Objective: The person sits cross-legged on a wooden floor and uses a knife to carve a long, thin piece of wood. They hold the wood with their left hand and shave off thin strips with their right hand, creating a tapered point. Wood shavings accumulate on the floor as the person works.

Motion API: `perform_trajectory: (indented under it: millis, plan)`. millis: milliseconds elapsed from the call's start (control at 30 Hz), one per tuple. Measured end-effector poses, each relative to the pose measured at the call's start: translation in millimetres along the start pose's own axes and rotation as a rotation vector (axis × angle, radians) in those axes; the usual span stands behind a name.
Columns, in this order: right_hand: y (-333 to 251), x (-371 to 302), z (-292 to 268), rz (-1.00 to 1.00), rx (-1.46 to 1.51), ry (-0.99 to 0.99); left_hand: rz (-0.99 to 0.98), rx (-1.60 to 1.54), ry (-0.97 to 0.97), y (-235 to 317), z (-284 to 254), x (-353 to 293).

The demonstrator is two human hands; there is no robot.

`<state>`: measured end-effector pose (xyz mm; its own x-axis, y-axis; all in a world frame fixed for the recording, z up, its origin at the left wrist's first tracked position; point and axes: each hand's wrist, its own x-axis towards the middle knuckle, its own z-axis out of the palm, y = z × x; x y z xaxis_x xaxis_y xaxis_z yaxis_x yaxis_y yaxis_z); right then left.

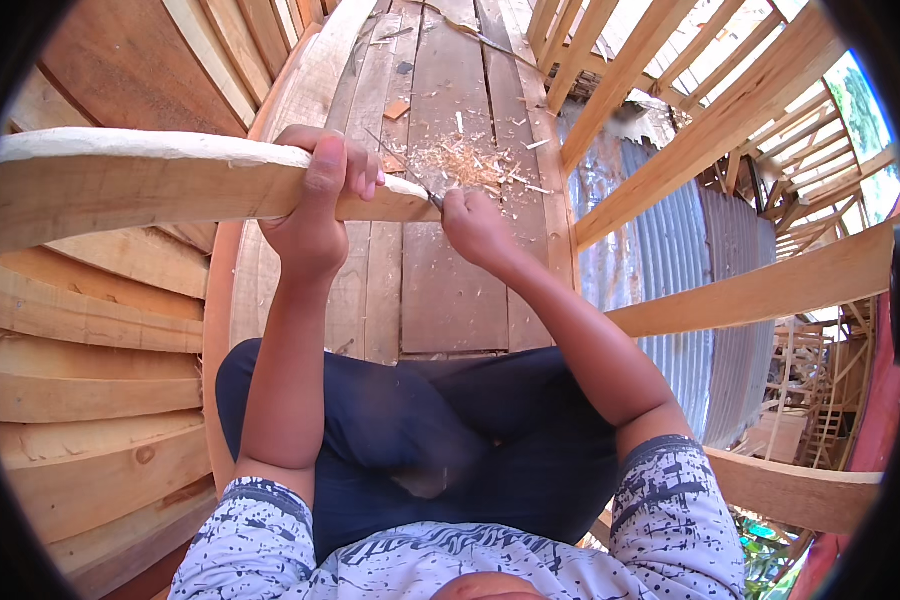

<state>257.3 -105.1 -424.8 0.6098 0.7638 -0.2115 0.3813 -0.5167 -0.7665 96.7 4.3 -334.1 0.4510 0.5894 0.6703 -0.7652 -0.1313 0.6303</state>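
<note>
A long, curved piece of wood (pixel 150 195) with a pale upper edge comes in from the left and ends near the middle. My left hand (pixel 315 190) is closed around it, thumb over the near face and fingers across the top. At its right end, my right hand (pixel 475 225) is closed on a thin dark blade (pixel 405 165), whose tip points up and left past the wood. The fist hides the handle, so I cannot tell the tool's exact kind. Beneath both hands lie wood shavings (pixel 470 160), heaped on the plank floor (pixel 455 300).
I sit with folded legs (pixel 420 420) on the planks. Stacked curved boards (pixel 90 400) rise on the left. On the right, wooden beams (pixel 750 295) cross in front of corrugated metal sheets (pixel 660 230). A small wood offcut (pixel 397 108) lies beyond my hands.
</note>
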Motion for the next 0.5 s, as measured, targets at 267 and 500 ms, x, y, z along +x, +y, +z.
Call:
perform_trajectory:
  millis: [267, 500]
  plan:
    - [96.6, 19.5, -2.9, 0.444, -0.020, -0.105, 0.025, -0.045, -0.278, -6.9, -2.5, 2.2]
    - [16.1, -41.1, 0.0, 0.141, -0.083, -0.032, -0.005, -0.153, -0.330, -1.5, -9.2, 6.5]
